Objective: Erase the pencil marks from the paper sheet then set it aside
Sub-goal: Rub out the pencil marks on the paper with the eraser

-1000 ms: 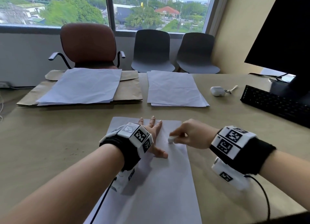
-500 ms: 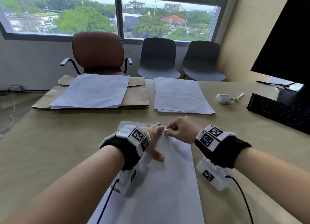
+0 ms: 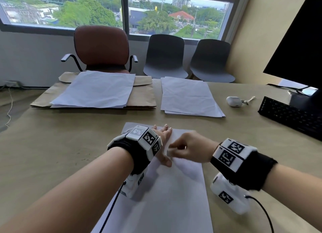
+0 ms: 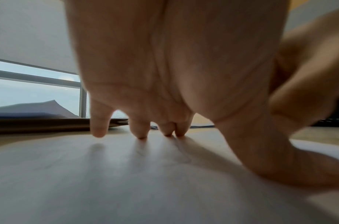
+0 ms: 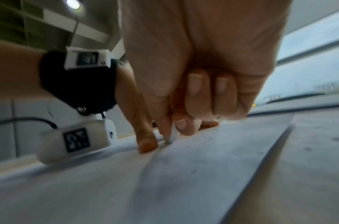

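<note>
A white paper sheet (image 3: pixel 167 198) lies on the tan table in front of me. My left hand (image 3: pixel 163 142) lies flat on its upper left part, fingers spread and pressing it down; in the left wrist view its fingertips (image 4: pixel 140 133) touch the paper (image 4: pixel 107 174). My right hand (image 3: pixel 188 150) pinches a small white eraser (image 3: pixel 169 152) and holds its tip on the sheet just right of the left thumb. In the right wrist view the eraser (image 5: pixel 172 135) touches the paper (image 5: pixel 184 174) beside the left thumb (image 5: pixel 146 144). No pencil marks are readable in the blur.
Two stacks of white paper lie at the far side: one (image 3: pixel 94 91) on brown envelopes (image 3: pixel 142 96), one (image 3: pixel 190 96) right of it. A white earbud case (image 3: pixel 234 101), a black keyboard (image 3: pixel 292 116) and a monitor (image 3: pixel 299 44) stand at the right. Chairs line the far edge.
My right hand with the eraser has moved back and forth over the sheet, first toward the left fingers, now down beside the left thumb. The left hand stayed pressed on the paper.
</note>
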Motion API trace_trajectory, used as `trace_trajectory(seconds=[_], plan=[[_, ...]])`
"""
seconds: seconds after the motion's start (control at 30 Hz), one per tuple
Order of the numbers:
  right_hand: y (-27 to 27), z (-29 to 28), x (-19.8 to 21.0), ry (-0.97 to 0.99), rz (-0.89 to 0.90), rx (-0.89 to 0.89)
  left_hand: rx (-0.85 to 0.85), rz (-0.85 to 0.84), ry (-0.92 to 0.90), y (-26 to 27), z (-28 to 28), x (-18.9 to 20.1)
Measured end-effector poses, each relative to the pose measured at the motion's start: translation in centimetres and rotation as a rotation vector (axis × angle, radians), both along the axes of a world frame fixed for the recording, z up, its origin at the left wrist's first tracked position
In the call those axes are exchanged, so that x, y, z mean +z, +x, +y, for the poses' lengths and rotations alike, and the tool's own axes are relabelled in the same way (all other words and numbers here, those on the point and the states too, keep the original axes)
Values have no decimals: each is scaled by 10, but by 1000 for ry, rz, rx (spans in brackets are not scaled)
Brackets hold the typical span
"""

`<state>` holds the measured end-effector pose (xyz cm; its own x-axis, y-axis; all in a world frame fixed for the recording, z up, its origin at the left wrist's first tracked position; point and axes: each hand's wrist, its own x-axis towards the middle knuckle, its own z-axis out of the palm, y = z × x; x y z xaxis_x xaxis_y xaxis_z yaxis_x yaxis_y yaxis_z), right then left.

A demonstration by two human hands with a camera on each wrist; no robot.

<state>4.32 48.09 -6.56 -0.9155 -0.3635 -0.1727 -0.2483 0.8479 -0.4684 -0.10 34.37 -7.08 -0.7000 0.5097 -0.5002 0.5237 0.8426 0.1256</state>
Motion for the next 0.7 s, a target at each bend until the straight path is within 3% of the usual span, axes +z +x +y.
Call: trace_trajectory(seconds=[0.07,0.27,0.4,0.47,0.6,0.7], plan=[[0,1,3,-2,-26,0,2,1,-9,-1,0,-1],[-23,3,3,53,152,-147,-20,12,1,2,-1,1],[5,-2,2,9,-10,11,-8,17,0,-1,-1,-5],[6,1,3,2,-53,-11,-5,8,-1,-2,0,-6],[-24,9,-1,106,110,-199,-17,17,-9,0,0,-4],[-24,6,-2,135,148,-189,-19,27,-1,2,-1,-4]])
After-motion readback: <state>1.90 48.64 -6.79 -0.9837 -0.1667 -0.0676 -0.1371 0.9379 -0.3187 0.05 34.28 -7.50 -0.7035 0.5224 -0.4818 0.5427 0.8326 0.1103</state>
